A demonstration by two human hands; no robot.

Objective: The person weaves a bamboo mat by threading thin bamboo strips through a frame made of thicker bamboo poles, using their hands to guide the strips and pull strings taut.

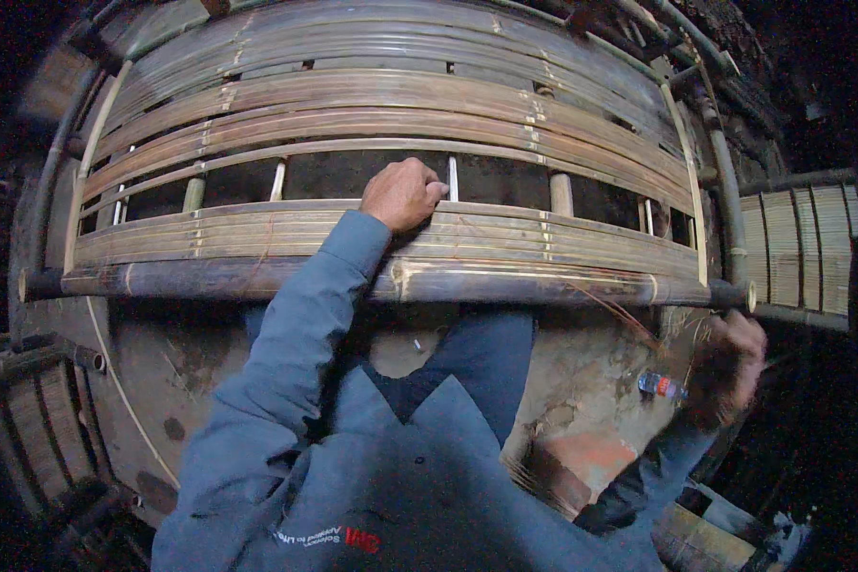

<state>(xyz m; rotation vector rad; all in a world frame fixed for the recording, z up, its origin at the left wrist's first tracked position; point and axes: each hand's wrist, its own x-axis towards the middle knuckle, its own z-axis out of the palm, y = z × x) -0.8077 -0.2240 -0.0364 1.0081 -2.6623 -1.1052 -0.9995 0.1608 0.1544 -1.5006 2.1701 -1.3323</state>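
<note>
I see the bamboo frame (391, 172) filling the view, my left hand (402, 194) curled tight over its lower slats beside a gap, my blurred right hand (729, 367), grip unclear, below its right end, where loose strands could snag fingers.

I am standing on a bare earthen floor (153, 372), patchy and stained. A small plastic bottle (660, 385) is lying on it near my right side, and a tiny pale scrap (417, 345) is lying between my legs. A thin pale strip (124, 400) is curving across it on the left.
</note>
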